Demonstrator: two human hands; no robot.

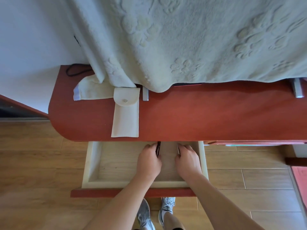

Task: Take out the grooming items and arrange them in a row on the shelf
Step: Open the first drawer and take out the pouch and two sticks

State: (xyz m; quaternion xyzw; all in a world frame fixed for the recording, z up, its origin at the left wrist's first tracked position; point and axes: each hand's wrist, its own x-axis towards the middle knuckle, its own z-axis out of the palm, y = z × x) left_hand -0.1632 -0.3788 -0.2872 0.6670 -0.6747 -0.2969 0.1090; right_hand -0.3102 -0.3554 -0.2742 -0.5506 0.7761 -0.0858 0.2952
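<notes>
**Reaching into the open drawer with both hands**

Curled round a thin dark item (158, 146), the left hand (148, 161) holds it at the fingertips, so its end pokes out past the fingers toward the back of the drawer (87, 163). The right hand (188, 161), just beside it, has its fingers bent round a slim pale item (178, 149) (too little of either shows to say what they are). Both items sit low inside the drawer, below the front edge of the red-brown shelf (216, 113).

On the shelf lies a cream pouch (125, 117) with its snap flap closed. A pale blanket (182, 39) hangs over the back of the shelf, a black cable (73, 71) loops at the left corner, and two metal feet (145, 95) stick out from under the blanket. Below is a wood-plank floor (41, 163), with grey shoes (144, 214) under the drawer front.
</notes>
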